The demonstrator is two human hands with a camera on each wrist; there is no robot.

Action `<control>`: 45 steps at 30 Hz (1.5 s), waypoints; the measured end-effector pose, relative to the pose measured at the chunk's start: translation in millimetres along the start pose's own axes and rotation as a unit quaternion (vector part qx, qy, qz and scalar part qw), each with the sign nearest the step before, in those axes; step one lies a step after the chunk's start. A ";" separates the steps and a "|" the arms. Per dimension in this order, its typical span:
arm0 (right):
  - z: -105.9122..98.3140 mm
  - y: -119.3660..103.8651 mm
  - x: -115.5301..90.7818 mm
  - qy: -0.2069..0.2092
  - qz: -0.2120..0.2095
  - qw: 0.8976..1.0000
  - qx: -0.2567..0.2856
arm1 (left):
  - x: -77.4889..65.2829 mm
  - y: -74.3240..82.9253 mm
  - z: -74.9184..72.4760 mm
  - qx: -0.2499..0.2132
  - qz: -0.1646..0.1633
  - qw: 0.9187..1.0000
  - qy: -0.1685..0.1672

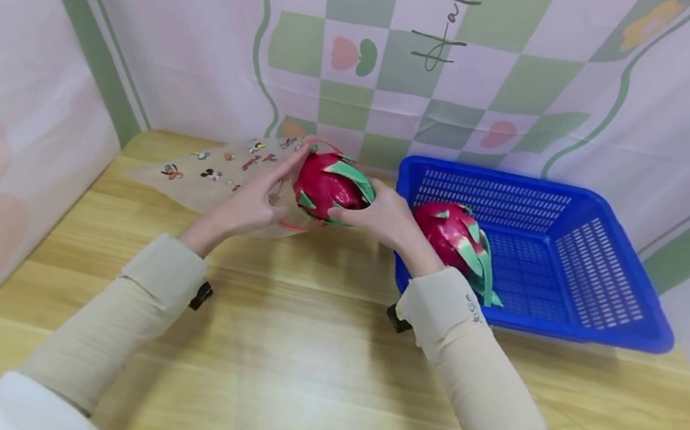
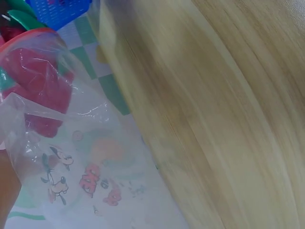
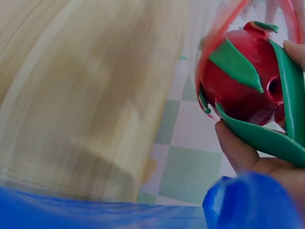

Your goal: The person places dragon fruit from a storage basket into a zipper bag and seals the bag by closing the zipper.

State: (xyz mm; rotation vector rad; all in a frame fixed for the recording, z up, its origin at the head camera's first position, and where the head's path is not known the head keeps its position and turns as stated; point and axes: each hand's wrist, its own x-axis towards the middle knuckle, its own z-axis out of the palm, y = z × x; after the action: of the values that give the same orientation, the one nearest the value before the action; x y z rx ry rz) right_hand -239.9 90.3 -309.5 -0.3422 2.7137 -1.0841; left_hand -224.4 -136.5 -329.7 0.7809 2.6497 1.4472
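Note:
My right hand (image 1: 386,214) grips a magenta toy dragon fruit (image 1: 327,188) with green leaf flaps, its fingers and thumb around the leafy end. The fruit's other end sits in the mouth of a clear plastic bag (image 1: 204,172) with cartoon prints and a red rim. My left hand (image 1: 255,198) holds this bag near its mouth, fingers on the far side and thumb on the near side. Through the film in the left wrist view, the fruit (image 2: 43,81) shows inside the bag. In the right wrist view, fingertips (image 3: 233,140) press under a green leaf flap.
A blue plastic basket (image 1: 599,212) with slotted walls stands to the right on the wooden table (image 1: 305,368). Inside its left end lies a second toy dragon fruit (image 1: 447,236). A patterned cloth (image 1: 403,114) hangs behind the table's back edge.

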 end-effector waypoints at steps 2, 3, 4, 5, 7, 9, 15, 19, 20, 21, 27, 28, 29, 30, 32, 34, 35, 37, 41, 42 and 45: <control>2.8 0.0 0.0 0.006 0.000 1.000 0.007 | -0.4 0.0 -0.1 -0.002 -0.002 1.000 0.001; 4.3 0.2 0.3 0.006 0.001 1.000 0.007 | -0.3 0.1 0.0 -0.003 -0.002 1.000 0.001; 5.9 0.2 0.7 0.004 0.002 1.000 0.007 | -0.5 0.4 0.1 -0.004 -0.002 1.000 0.000; 7.8 0.3 1.2 0.002 0.003 1.000 0.007 | -0.7 0.6 0.1 -0.006 -0.002 1.000 -0.001; 11.8 0.1 2.2 -0.002 0.007 1.000 0.009 | -0.9 0.6 0.2 -0.009 0.000 1.000 -0.002; 15.9 0.1 3.2 -0.003 0.010 1.000 0.020 | -1.1 0.6 0.4 -0.011 0.002 1.000 -0.002; 26.8 0.4 7.9 0.036 0.023 0.997 0.060 | -1.3 -1.5 0.8 -0.063 0.011 0.998 -0.008; 33.3 0.1 11.7 0.065 0.021 0.996 0.061 | -2.4 -2.9 1.1 -0.077 -0.005 0.997 -0.015; 34.8 -0.1 12.2 0.069 0.021 0.996 0.059 | -2.8 -2.9 1.2 -0.074 -0.011 0.997 -0.016; 36.3 -0.2 12.6 0.072 0.021 0.996 0.057 | -3.1 -3.1 1.4 -0.066 -0.018 0.998 -0.016; 44.5 0.8 12.4 0.063 0.010 0.997 0.048 | -4.6 -4.3 0.2 -0.058 -0.038 0.997 -0.024; 45.5 1.2 12.2 0.060 0.007 0.997 0.053 | -4.7 -4.5 -0.2 -0.058 -0.039 0.997 -0.025; 46.3 1.7 11.9 0.057 0.006 0.997 0.054 | -4.8 -4.8 -0.3 -0.058 -0.038 0.997 -0.026; 47.1 2.2 11.8 0.053 0.006 0.997 0.058 | -5.2 -4.8 -0.4 -0.058 -0.039 0.997 -0.027; 48.2 2.6 11.0 0.039 0.015 0.997 0.063 | -5.8 -5.0 0.0 -0.056 -0.038 0.997 -0.030; 49.4 3.1 10.6 0.019 0.022 0.998 0.061 | -7.1 -5.0 0.6 -0.060 -0.036 0.997 -0.033; 50.0 3.2 10.1 0.008 0.029 0.998 0.058 | -7.7 -5.3 1.0 -0.059 -0.035 0.997 -0.035; 51.4 2.9 9.0 -0.010 0.037 0.998 0.050 | -8.6 -6.6 1.5 -0.059 -0.036 0.997 -0.039; 52.9 0.7 5.5 -0.015 0.048 0.998 0.035 | -9.3 -8.7 1.5 -0.062 -0.043 0.996 -0.043; 53.3 -0.2 4.7 -0.014 0.047 0.998 0.031 | -9.4 -8.9 1.2 -0.059 -0.046 0.996 -0.042; 54.8 -3.7 2.9 -0.012 0.048 0.998 0.030 | -9.6 -8.7 -0.1 -0.052 -0.052 0.997 -0.029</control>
State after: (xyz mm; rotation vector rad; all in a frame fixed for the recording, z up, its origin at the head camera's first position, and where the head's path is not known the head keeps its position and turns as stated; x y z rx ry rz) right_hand -227.5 51.3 -346.2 -0.2124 2.6415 -1.1251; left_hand -219.7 -144.7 -338.6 0.6557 2.5081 1.4977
